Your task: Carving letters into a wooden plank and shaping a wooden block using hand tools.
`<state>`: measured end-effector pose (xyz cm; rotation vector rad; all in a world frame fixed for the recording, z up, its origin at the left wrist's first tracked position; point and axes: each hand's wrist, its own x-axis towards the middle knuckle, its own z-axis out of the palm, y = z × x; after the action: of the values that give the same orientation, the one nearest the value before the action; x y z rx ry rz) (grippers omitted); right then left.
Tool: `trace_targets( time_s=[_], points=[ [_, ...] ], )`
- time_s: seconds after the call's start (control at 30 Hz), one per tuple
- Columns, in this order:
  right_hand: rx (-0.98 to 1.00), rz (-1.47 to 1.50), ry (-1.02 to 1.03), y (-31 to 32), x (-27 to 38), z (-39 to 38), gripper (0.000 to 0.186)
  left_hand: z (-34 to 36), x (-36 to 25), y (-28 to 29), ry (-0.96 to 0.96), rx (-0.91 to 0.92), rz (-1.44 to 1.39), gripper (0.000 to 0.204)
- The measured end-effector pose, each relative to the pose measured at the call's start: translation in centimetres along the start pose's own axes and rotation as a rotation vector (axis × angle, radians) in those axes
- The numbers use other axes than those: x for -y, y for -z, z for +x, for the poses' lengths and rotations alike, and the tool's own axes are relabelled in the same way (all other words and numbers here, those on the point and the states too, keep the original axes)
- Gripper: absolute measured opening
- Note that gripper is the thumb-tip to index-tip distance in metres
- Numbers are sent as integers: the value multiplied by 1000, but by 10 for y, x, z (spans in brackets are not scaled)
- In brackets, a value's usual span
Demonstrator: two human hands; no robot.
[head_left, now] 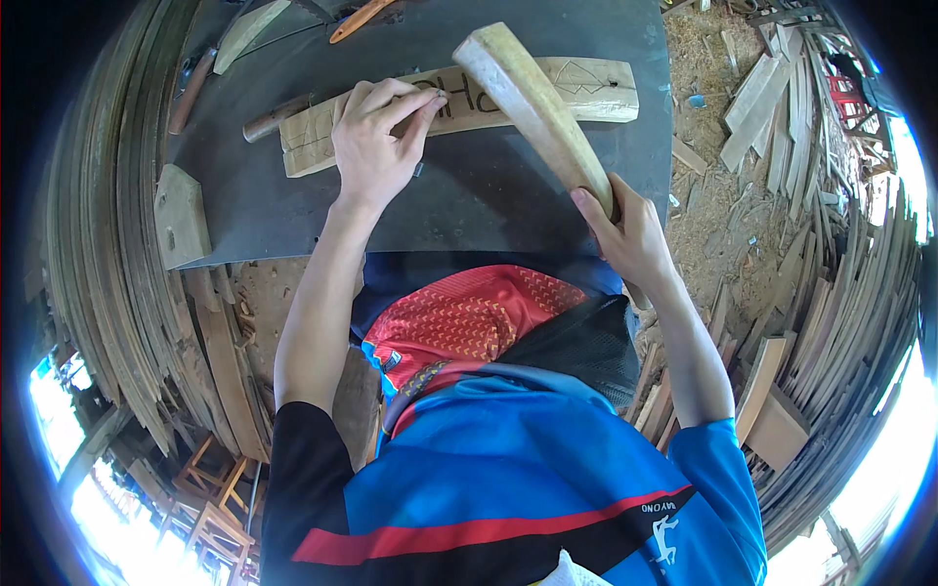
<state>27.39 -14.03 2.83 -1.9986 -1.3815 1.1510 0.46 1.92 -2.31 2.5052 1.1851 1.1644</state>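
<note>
My right hand [630,230] is wrapped round the lower part of a long wooden mallet [532,103], a thick, pale, squared club. It slants up and to the left, its broad end over the workpiece. A curved wooden board [596,90] lies across the dark table, with dark lettering and pencilled lines on its face. Above its left half is my left hand [376,132], thumb and fingers pinched together. Something small shows at the fingertips, but I cannot make out its kind. My left hand covers part of the lettering, and the mallet crosses in front of the board.
A wooden handle [277,118] pokes out by the board's left end. Farther left lie a tool with a brown handle [192,93] and a curved wood piece [249,37]. An orange-brown handle [360,20] is at the back. A wood block [182,217] sits at the table's [469,210] left corner. Stacked planks [107,195] flank it.
</note>
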Motion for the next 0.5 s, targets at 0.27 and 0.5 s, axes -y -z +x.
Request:
trace_targets(
  time_s=[0.27,0.5],
  points=[
    [7,-99,109,9,10,-7,49,-1,-1,-2,3,-21,60,7],
    [-18,-105,156,14,13,-10,50,-3,1,-5,9,-44,50,7]
  ],
)
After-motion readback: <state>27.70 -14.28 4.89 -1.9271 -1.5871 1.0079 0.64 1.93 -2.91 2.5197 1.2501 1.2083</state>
